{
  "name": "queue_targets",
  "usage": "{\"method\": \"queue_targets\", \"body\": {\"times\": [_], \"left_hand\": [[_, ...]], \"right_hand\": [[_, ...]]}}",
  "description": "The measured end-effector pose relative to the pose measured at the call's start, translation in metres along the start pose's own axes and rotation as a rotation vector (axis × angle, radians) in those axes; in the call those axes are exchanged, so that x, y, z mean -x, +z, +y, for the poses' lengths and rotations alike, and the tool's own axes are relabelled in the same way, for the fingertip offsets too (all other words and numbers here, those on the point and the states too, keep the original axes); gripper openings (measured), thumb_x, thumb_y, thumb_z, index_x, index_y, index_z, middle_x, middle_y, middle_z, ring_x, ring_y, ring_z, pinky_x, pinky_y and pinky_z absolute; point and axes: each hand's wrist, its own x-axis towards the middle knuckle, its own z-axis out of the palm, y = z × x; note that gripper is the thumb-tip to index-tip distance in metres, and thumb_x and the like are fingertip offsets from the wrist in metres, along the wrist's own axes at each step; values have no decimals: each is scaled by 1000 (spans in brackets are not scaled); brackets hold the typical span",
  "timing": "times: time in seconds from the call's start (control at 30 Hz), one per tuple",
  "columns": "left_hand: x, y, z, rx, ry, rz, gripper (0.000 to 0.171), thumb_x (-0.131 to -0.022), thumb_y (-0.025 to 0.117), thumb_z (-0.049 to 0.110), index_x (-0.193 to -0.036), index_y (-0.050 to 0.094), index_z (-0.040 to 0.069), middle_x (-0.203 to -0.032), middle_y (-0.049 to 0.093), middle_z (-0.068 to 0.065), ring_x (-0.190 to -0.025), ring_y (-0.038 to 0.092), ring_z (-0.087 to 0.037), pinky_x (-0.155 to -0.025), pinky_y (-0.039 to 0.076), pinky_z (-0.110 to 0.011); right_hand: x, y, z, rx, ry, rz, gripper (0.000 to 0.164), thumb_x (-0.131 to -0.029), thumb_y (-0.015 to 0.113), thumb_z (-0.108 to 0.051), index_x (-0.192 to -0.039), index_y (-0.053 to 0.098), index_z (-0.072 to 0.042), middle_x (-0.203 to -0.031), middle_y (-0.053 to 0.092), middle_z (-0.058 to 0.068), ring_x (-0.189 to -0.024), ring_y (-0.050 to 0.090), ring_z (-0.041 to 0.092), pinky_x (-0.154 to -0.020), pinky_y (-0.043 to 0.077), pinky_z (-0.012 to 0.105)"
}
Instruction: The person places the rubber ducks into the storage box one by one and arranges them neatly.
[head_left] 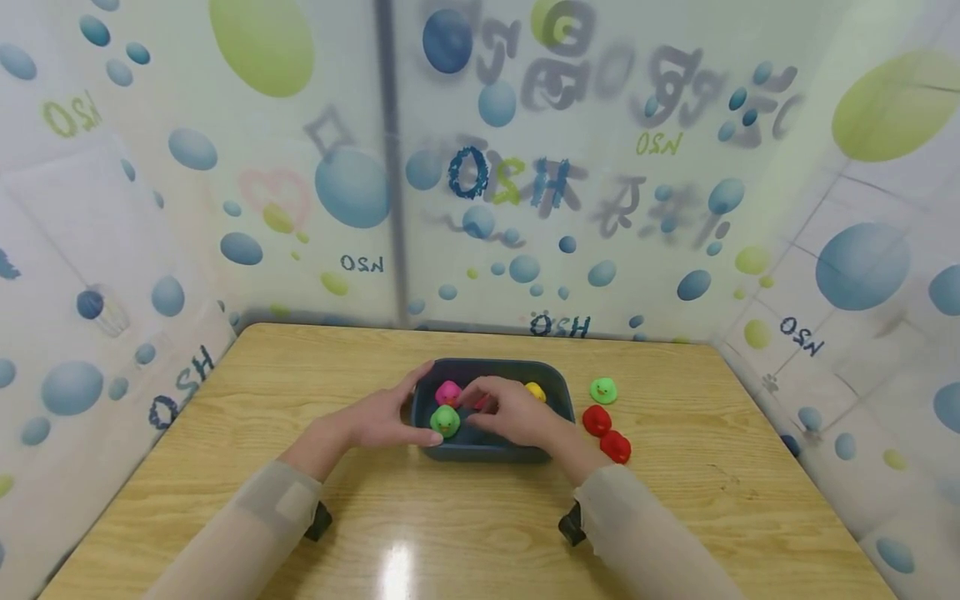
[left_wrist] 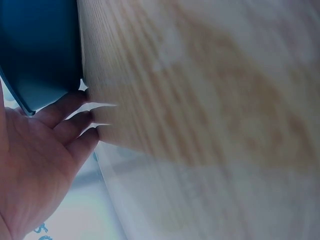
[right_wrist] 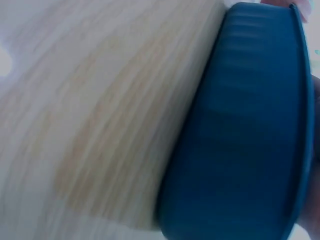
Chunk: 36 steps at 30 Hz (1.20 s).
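Observation:
A dark blue plastic box [head_left: 491, 454] stands on the wooden table with small rubber ducks inside. My left hand [head_left: 381, 417] grips the box's left end, thumb at the near rim and index finger at the far corner. In the left wrist view, the other fingers [left_wrist: 75, 122] lie along the box's outer wall. My right hand [head_left: 513, 412] reaches inside, fingers curled round a red duck [head_left: 481, 403] that they mostly hide. Left of it sit a pink duck [head_left: 448, 393] and a green duck [head_left: 446, 422]. A yellow duck [head_left: 535, 391] shows behind the right hand.
Right of the box, another green duck [head_left: 603, 391] and two red ducks, one nearer [head_left: 615, 447] and one farther [head_left: 597, 420], lie on the table [head_left: 450, 517]. A printed curtain [head_left: 480, 275] hangs behind the far table edge and along both sides.

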Motion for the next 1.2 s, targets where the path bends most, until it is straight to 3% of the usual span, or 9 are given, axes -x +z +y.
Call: {"method": "queue_targets", "body": {"times": [0.47,0.8,1.2], "left_hand": [[-1,1,1,-10,-24,4,126,-86,81,75,-177,2,40,-171,45,-26,-153,49,-49,-126,39,-69],[0,0,1,7,-26,-4,127,-85,81,75,-177,2,39,-175,38,-25,-157,44,-50,-127,37,-71],[-1,1,0,1,-27,-3,126,-86,81,74,-177,1,41,-174,39,-26,-156,45,-50,-126,37,-71]], "right_hand": [[46,-32,13,2,-40,72,22,-104,78,-18,-125,74,-13,-126,76,10,-98,71,14,-87,61,26],[81,-50,31,-41,-23,101,20,-107,74,-20,-125,74,-12,-125,75,16,-94,69,13,-81,60,25],[128,-72,56,22,54,204,21,-105,76,-20,-125,76,-13,-107,75,-1,-87,66,12,-77,59,26]]}}
